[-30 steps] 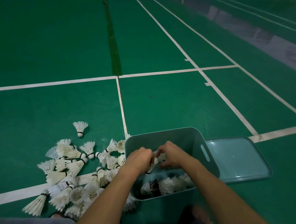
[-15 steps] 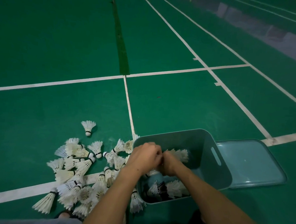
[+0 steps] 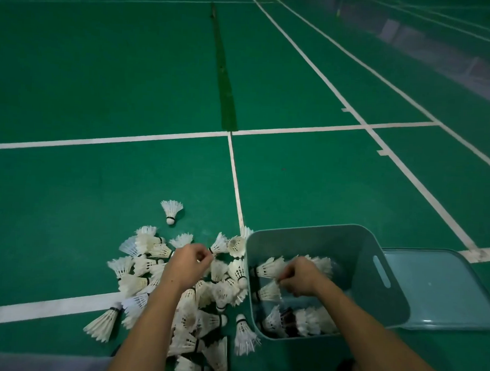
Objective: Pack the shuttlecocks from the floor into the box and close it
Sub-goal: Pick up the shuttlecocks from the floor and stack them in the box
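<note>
A pile of white feather shuttlecocks (image 3: 154, 277) lies on the green court floor left of a teal plastic box (image 3: 374, 294). My left hand (image 3: 187, 263) hovers over the pile, fingers pinched at the cork of one shuttlecock (image 3: 219, 245). My right hand (image 3: 298, 277) is inside the box, closed on a row of stacked shuttlecocks (image 3: 270, 267). More shuttlecocks (image 3: 302, 320) lie on the box's bottom. One shuttlecock (image 3: 171, 210) stands alone beyond the pile.
The box's teal lid (image 3: 437, 289) lies flat on the floor to the right of the box, partly under it. White court lines (image 3: 235, 182) cross the green floor. A grey strip runs along the far right edge.
My left hand has left the box and moved left over the floor pile. My right hand stays in the box with the stacked shuttlecocks. The camera has tilted.
</note>
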`<move>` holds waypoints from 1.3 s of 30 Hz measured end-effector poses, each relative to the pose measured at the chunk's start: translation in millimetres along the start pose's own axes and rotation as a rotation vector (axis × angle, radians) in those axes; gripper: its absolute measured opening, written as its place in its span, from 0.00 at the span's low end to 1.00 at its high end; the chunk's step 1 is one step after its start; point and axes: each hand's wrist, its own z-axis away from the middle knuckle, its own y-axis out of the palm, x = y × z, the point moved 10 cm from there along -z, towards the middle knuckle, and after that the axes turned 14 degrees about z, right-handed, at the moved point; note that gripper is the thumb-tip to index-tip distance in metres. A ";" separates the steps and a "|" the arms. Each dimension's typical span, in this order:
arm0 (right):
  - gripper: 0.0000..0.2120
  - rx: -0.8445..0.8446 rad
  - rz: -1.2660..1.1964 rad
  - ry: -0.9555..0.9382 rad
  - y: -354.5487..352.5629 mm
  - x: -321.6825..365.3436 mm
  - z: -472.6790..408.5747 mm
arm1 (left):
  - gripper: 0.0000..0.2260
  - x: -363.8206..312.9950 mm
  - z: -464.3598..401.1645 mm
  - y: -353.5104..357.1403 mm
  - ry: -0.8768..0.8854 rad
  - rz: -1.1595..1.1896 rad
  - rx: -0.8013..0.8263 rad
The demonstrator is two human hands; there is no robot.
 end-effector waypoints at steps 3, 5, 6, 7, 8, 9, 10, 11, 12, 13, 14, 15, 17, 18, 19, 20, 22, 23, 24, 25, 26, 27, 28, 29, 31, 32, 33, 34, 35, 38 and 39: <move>0.05 -0.165 0.090 -0.069 -42.1 27.9 16.1 | 0.03 34.2 6.8 -1.5 -0.105 -0.002 0.091; 0.05 -0.258 0.073 -0.135 -66.9 62.0 29.1 | 0.03 47.0 11.5 -1.6 -0.145 -0.031 0.138; 0.05 -0.295 0.064 -0.172 -76.8 83.0 36.8 | 0.05 52.3 13.9 0.1 -0.165 -0.026 0.160; 0.05 -0.318 0.050 -0.213 -83.3 104.9 44.5 | 0.08 56.0 16.7 3.4 -0.185 -0.018 0.190; 0.06 -0.329 0.036 -0.259 -86.6 128.4 52.7 | 0.12 58.3 19.5 7.8 -0.197 -0.025 0.227; 0.06 -0.331 0.031 -0.308 -86.5 152.1 60.9 | 0.15 60.3 22.8 12.8 -0.208 -0.047 0.267; 0.07 -0.320 0.041 -0.356 -82.2 175.5 68.4 | 0.19 63.5 25.7 17.7 -0.222 -0.070 0.307; 0.07 -0.291 0.062 -0.400 -72.4 196.4 74.3 | 0.24 66.8 29.7 22.1 -0.243 -0.086 0.346; 0.08 -0.243 0.086 -0.427 -57.3 212.6 76.4 | 0.29 71.1 33.1 25.8 -0.265 -0.101 0.383; 0.08 -0.184 0.111 -0.430 -38.3 223.3 75.8 | 0.33 75.4 37.5 28.5 -0.285 -0.122 0.418; 0.08 -0.122 0.136 -0.411 -18.3 228.4 73.1 | 0.36 80.8 40.3 30.8 -0.293 -0.146 0.442; 0.08 -0.069 0.162 -0.376 1.6 228.6 68.4 | 0.38 85.6 42.7 30.7 -0.294 -0.180 0.443; 0.10 0.010 0.217 -0.298 35.7 220.3 56.8 | 0.38 93.1 46.7 23.6 -0.297 -0.254 0.403; 0.12 0.034 0.235 -0.260 48.7 213.7 51.2 | 0.37 96.2 48.7 20.4 -0.294 -0.292 0.387; 0.14 0.051 0.248 -0.225 59.3 206.4 45.6 | 0.35 98.7 50.6 17.9 -0.293 -0.319 0.376; 0.15 0.068 0.269 -0.197 68.7 199.7 40.2 | 0.32 100.6 51.4 16.4 -0.287 -0.329 0.362; 0.17 0.094 0.321 -0.172 84.5 189.3 31.4 | 0.24 100.1 52.3 14.3 -0.271 -0.324 0.319; 0.17 0.108 0.337 -0.170 90.7 185.5 27.8 | 0.21 99.9 52.0 13.9 -0.265 -0.316 0.302; 0.16 0.120 0.348 -0.169 94.5 182.2 25.6 | 0.20 99.6 51.2 15.0 -0.256 -0.309 0.293; 0.16 0.118 0.356 -0.165 97.0 178.6 22.5 | 0.19 99.4 51.1 16.6 -0.255 -0.309 0.291; 0.15 0.108 0.362 -0.155 96.1 175.4 20.6 | 0.18 99.5 49.6 17.9 -0.247 -0.311 0.287; 0.15 0.097 0.358 -0.144 94.9 172.1 18.3 | 0.18 97.7 48.3 18.1 -0.237 -0.305 0.281; 0.14 0.089 0.342 -0.131 93.6 170.0 16.7 | 0.17 95.7 46.4 17.1 -0.222 -0.301 0.272; 0.13 0.076 0.321 -0.123 92.6 169.5 14.8 | 0.17 93.5 44.7 14.2 -0.212 -0.294 0.262; 0.12 0.052 0.307 -0.122 89.4 172.3 14.1 | 0.16 90.9 40.0 7.0 -0.203 -0.256 0.245; 0.12 0.031 0.312 -0.125 85.2 175.6 15.6 | 0.15 90.0 37.0 3.2 -0.205 -0.214 0.240; 0.11 0.004 0.307 -0.127 80.6 179.1 16.9 | 0.15 87.7 34.9 -1.1 -0.211 -0.156 0.240; 0.10 -0.017 0.289 -0.128 75.4 183.1 19.5 | 0.15 83.9 33.5 -6.4 -0.212 -0.105 0.237; 0.09 -0.036 0.266 -0.134 70.5 187.4 21.3 | 0.16 78.6 32.4 -13.1 -0.205 -0.072 0.230; 0.07 -0.109 0.226 -0.167 49.2 199.9 28.1 | 0.17 54.7 28.7 -34.3 -0.158 0.021 0.195; 0.07 -0.148 0.205 -0.184 39.7 202.6 31.3 | 0.18 44.4 28.4 -41.1 -0.138 0.057 0.184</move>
